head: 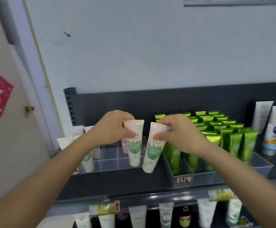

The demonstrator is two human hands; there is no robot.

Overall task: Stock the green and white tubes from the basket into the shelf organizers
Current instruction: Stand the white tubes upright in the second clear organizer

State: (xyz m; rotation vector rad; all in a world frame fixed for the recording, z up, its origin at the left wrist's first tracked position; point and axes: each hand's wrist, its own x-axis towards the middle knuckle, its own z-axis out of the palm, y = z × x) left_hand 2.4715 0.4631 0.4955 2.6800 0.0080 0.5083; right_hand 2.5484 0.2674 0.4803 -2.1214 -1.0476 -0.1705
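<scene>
My left hand [112, 127] grips the crimped top of a green and white tube [134, 148], cap down, hanging over the clear shelf organizer [111, 162]. Beside it my right hand [178, 130] holds a second green and white tube [152, 153] the same way, slightly tilted, its cap just in front of the organizer's right end. Several matching tubes [87, 160] stand in the organizer's left compartments, partly hidden by my left forearm. The basket is not in view.
A second clear bin [199, 175] to the right holds several bright green tubes [229, 134]. White tubes and a blue-labelled tube [272, 139] stand at the far right. A lower shelf [150, 216] carries more tubes. A door [10, 112] is at the left.
</scene>
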